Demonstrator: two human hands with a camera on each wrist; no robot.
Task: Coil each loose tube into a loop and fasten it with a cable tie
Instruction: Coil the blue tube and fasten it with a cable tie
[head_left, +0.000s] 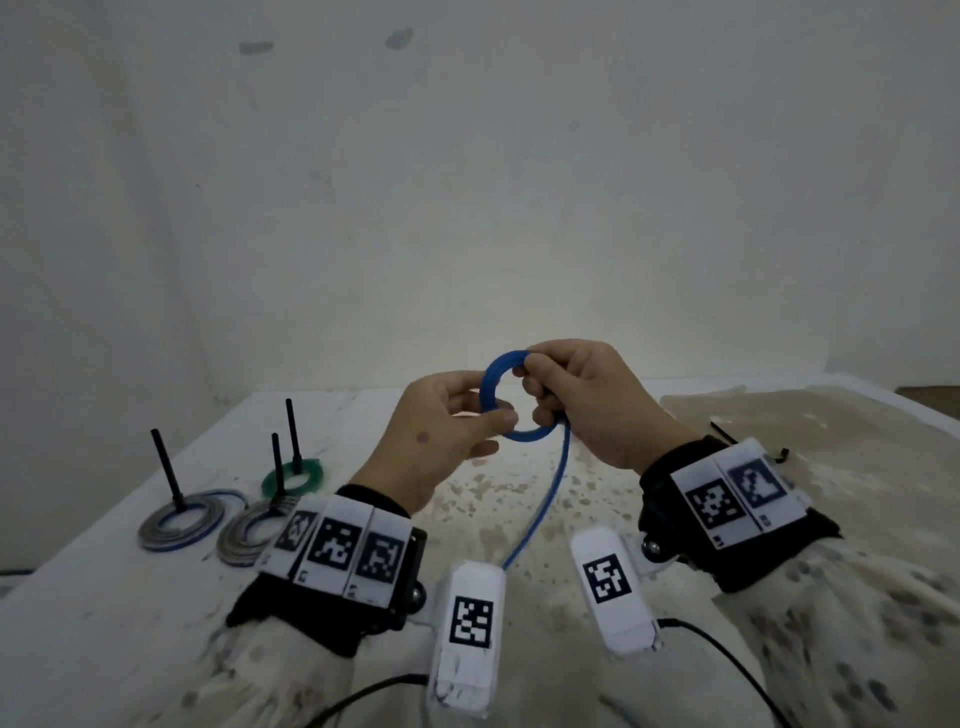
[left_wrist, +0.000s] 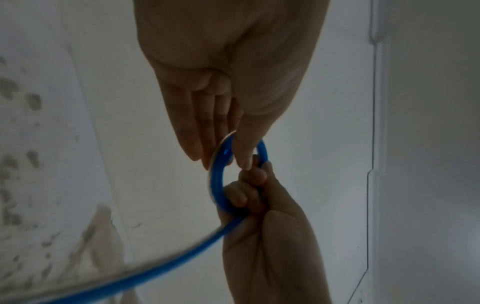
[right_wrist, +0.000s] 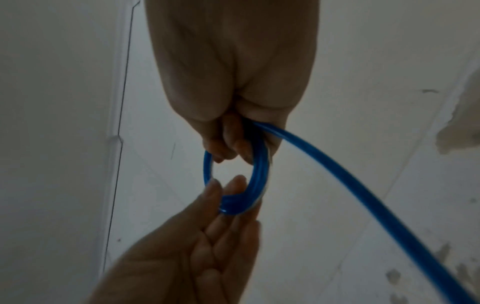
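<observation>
I hold a blue tube above the table, wound into a small loop of several turns. My left hand pinches the loop's lower left side between thumb and fingers; the left wrist view shows that pinch on the coil. The fingers of my right hand are curled through the loop and grip its right side, as the right wrist view shows on the coil. The loose tail hangs from the loop towards me and runs out past my wrist.
On the stained white table, at the left, lie a grey-blue coil, a grey coil and a green coil, each with a black cable tie standing upright. Loose black ties lie on a beige sheet at the right.
</observation>
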